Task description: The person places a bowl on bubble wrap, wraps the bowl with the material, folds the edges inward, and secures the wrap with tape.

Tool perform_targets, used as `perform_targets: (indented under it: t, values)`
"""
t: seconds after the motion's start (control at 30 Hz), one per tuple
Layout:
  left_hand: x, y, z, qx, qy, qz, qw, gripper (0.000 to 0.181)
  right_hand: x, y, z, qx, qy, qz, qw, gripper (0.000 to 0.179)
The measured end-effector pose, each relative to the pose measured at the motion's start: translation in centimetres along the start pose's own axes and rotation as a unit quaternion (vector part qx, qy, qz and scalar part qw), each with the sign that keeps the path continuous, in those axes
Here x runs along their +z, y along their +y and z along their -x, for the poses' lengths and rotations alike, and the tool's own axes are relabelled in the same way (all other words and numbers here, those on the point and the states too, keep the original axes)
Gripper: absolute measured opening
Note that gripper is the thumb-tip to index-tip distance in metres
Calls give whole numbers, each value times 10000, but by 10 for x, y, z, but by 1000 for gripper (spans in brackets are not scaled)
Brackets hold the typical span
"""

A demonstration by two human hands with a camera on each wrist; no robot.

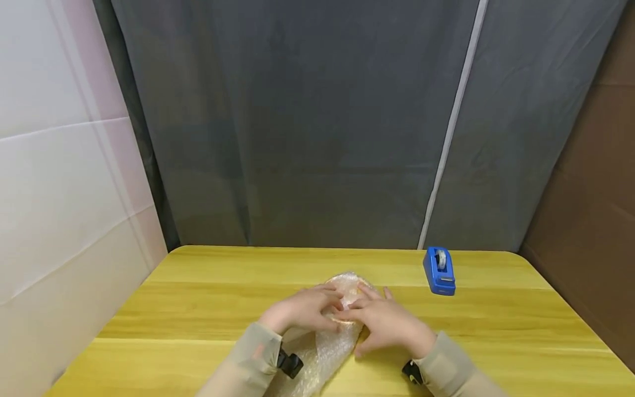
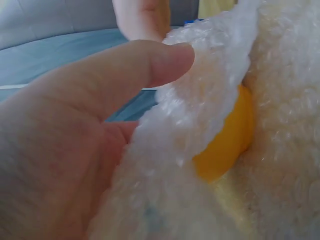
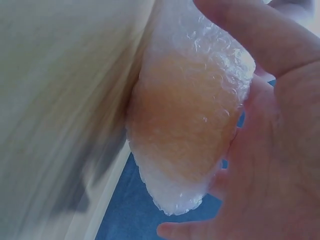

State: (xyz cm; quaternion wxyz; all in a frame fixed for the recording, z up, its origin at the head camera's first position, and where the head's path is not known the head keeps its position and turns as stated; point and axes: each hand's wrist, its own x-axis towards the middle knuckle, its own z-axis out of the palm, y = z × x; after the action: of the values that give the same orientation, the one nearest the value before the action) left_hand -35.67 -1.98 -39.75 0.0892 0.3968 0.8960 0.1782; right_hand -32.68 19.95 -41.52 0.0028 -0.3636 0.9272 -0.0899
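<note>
While lying on a yellow wood-grain table (image 1: 496,331), shows as crinkled clear bubble wrap (image 1: 329,353) around a smooth orange-yellow object (image 2: 227,145); runs near-left to far-right, between left hand (image 1: 308,309), curled gripping wrap, and spread-fingered right hand (image 1: 389,325); touching both.

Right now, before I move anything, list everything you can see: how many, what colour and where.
Bubble wrap: apparently one piece, clear whitish, near edge of the table
Wrapped thing: one visible, orange-yellow, inside the bubble wrap; can't tell what
Tape dispenser: one, blue, far right of the table
Tape roll: one, whitish, in the dispenser
Table: one, yellow wood-grain, below everything
Curtain: dark grey with one pale strip, behind the table
Side panels: two, white left, brown right
Wrist devices: two, black, left and right
Sleeves: two, beige, left and right
Hands: two, bare, left and right, touching the bubble wrap
</note>
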Motion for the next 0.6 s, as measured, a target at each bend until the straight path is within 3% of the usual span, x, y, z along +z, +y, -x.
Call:
perform_targets:
  t: [0.1, 0.23, 0.33, 0.47, 0.6]
  values:
    - [-8, -3, 11, 162, 100, 339, 9992, 46, 0, 0, -1, -1, 46, 31, 10000, 76]
    - [-26, -12, 40, 271, 320, 782, 9961, 48, 3, -4, -3, -22, 116, 28, 9999, 74]
    - [-43, -23, 63, 279, 507, 755, 9955, 52, 2, -5, -4, -27, 196, 58, 9998, 72]
    - [-54, -42, 92, -95, 732, -216, 9970, 73, 2, -5, -3, -55, 224, 95, 9997, 72]
    - [-50, -59, 112, -442, 765, -1578, 9835, 99, 3, -5, -1, -95, 211, 118, 9997, 72]
